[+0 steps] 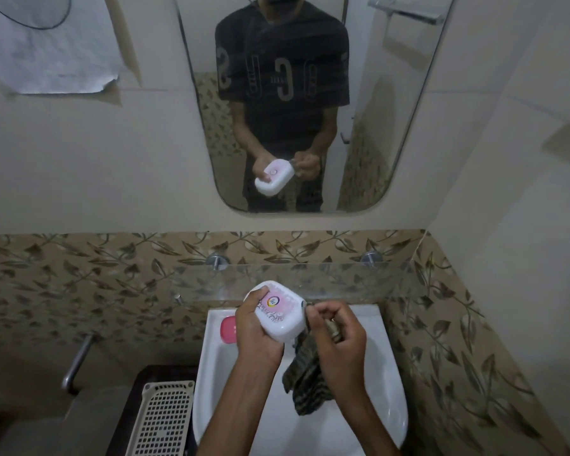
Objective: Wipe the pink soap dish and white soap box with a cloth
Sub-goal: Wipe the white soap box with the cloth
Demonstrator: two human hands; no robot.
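Both hands work mid-frame over the white sink (389, 383): left hand (255, 337) grips the white soap box (278, 315), right hand (338, 337) clutches a striped cloth (305, 380) at its edge. Pink soap dish (228, 329) rests on the sink's left rim.

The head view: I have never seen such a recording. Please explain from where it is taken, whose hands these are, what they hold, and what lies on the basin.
There is no machine here. A person wears one wide-angle camera on the head, and it looks forward and down, so the two arms that enter from below are the person's own. The left hand grips the white soap box, held above the white basin. The fingers of the right hand are curled round a striped cloth and press it to the box's edge; the rest of the cloth hangs down. The pink soap dish lies on the basin's left rim. The mirror above shows the same person from the front.
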